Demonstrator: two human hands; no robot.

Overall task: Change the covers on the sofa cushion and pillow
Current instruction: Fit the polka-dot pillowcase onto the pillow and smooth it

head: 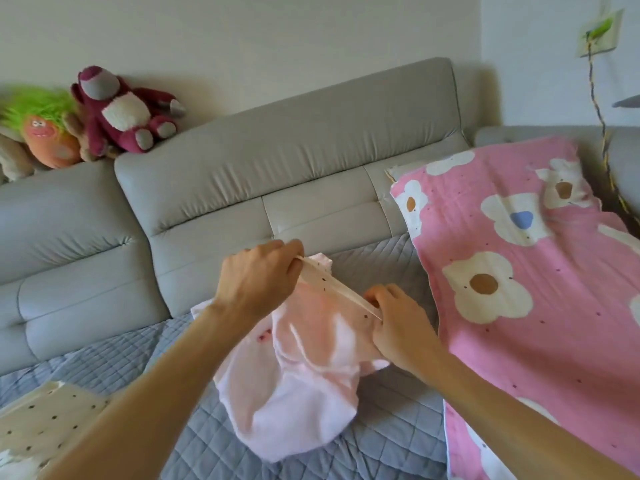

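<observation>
- Grey leather sofa (311,140) fills the view, and its seat is spread with a blue-grey quilted mat (381,427).
- Pink flowered pillow (554,306) lies long across the right of the seat. It looks already dressed, with a white corner showing at its top left edge.
- Pale pink cover (304,375), the thing in hand, hangs bunched at the middle of the view, above the mat and just left of the flowered pillow. It looks empty and limp, possibly inside out, though I cannot tell for sure.
- Cream dotted fabric (45,420) lies flat at the lower left on the mat, well apart from the held cover.
- Two plush toys, one maroon (121,109) and one green-haired (45,133), sit on the sofa back at the upper left.
- Left hand (256,278) is closed in a pinch on the far end of the cover's edge, held higher up.
- Right hand (398,320) pinches the near end of the same edge, lower and just beside the flowered pillow.
- Dotted hem (332,282) is stretched taut between the two hands.
- The step seems to be finding and straightening the cover's opening. The next move calls for spreading that mouth wide, or turning the cover right side out, before any filling goes in.
</observation>
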